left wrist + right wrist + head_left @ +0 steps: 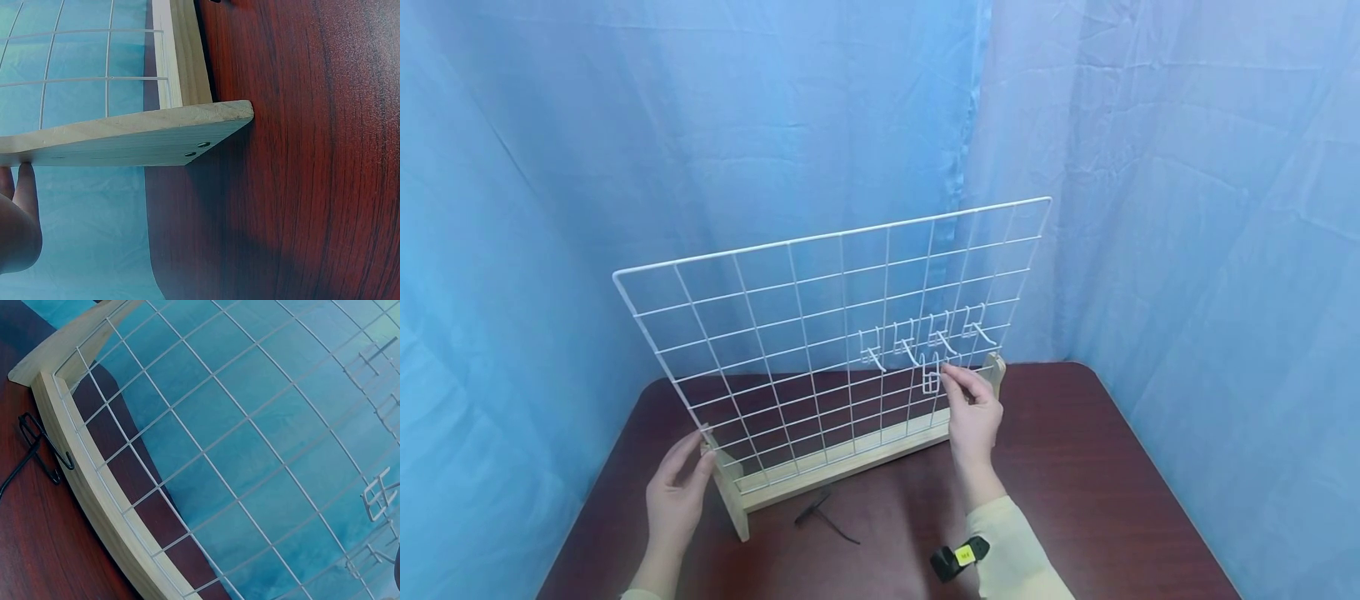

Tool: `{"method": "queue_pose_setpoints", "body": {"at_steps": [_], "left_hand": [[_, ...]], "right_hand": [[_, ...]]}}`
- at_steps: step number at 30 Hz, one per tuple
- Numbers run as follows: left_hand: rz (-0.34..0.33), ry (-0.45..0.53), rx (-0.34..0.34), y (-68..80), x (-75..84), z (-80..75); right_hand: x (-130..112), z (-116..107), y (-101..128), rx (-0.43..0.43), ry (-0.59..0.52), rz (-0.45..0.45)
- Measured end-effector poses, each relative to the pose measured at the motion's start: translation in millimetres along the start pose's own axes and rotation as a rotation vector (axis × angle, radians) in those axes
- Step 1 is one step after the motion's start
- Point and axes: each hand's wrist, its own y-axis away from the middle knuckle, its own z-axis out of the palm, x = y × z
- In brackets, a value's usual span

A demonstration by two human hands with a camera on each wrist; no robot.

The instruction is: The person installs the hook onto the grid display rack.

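Note:
A white wire grid [820, 350] stands tilted in a wooden stand [850, 467]. With thumb and fingertip, my right hand [974, 421] pinches a white wire hook [930, 383] in front of the grid, below a row of hanging hooks. The same hook [379, 497] appears at the right edge of the right wrist view, where little of the hand shows. My left hand [676, 500] grips the top of the stand's left side panel [733, 500] beside the grid's edge. In the left wrist view, fingertips [26, 181] touch that panel's outer face.
Several white hooks [904, 343] hang in a row on the grid's right half. A black hook [820, 512] lies on the dark red wooden table [1075, 467] in front of the stand. Blue curtains [737, 125] enclose the table behind and at both sides.

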Motion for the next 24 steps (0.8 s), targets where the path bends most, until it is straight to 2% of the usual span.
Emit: {"method": "queue_pose_setpoints", "body": {"at_steps": [7, 14, 24], "left_hand": [[-0.006, 0.015, 0.005, -0.4, -1.3, 0.5], [0.025, 0.023, 0.011, -0.6, 0.3, 1.0], [0.016, 0.009, 0.011, -0.7, -0.7, 0.7]], "right_hand": [[-2, 2, 2, -0.005, 0.042, 0.02], [6, 0, 8, -0.019, 0.039, 0.017], [9, -3, 15, -0.01, 0.05, 0.065]]}}
